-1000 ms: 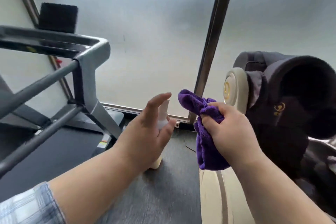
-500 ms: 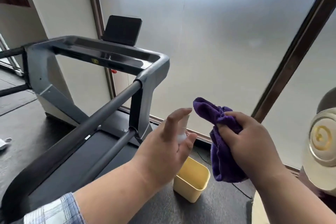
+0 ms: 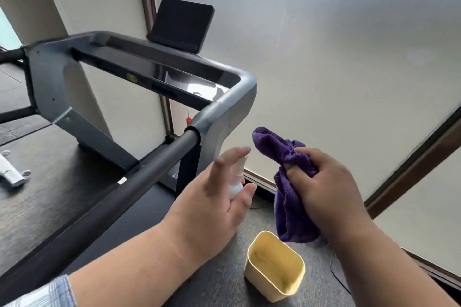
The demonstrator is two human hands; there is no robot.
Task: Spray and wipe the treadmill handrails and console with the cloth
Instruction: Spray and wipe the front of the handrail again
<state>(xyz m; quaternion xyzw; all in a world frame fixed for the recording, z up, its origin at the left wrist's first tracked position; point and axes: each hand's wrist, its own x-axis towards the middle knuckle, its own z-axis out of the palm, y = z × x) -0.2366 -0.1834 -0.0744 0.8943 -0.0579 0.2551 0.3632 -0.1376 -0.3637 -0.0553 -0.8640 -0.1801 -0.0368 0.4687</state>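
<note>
My left hand (image 3: 212, 204) grips a small white spray bottle (image 3: 237, 179), with the forefinger over its nozzle, which faces the cloth. My right hand (image 3: 324, 187) holds a bunched purple cloth (image 3: 287, 157) just to the right of the bottle; part of the cloth hangs below the fist. The grey treadmill stands to the left. Its black right handrail (image 3: 124, 189) runs from the lower left up to the grey corner of the console frame (image 3: 224, 112). The glossy black console panel (image 3: 159, 72) lies across the frame, with a black screen (image 3: 182, 25) above it.
A yellow plastic bin (image 3: 274, 266) stands on the dark floor under my hands. A frosted glass wall (image 3: 349, 57) with dark frames rises right behind the treadmill. The treadmill belt (image 3: 50, 182) lies to the left of the rail, and a white object (image 3: 12, 172) sits at the far left.
The view has swung left and down, bringing the treadmill console and the yellow bin into sight and losing the dark chair on the right. Both hands keep the bottle and cloth in the same pose.
</note>
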